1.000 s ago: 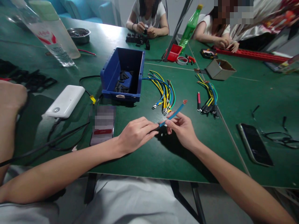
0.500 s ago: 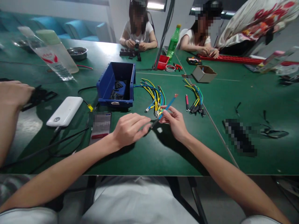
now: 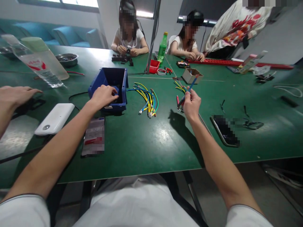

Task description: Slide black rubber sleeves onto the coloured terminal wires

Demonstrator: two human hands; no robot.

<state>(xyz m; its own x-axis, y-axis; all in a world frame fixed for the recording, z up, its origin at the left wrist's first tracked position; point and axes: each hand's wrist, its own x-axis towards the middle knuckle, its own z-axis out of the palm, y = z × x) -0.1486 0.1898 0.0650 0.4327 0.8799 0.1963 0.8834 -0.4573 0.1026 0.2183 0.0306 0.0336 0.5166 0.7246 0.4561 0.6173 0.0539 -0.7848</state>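
Left hand curls over the blue bin's near edge, fingertips inside; I cannot tell if it grips anything. Right hand pinches a tilted blue wire above the right wire bundle.

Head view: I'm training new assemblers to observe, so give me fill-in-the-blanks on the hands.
The left hand reaches into the ____ bin. The right hand holds a wire over the ____ table. The bundle lies ____ the bin and right hand.
Missing: blue; green; between.
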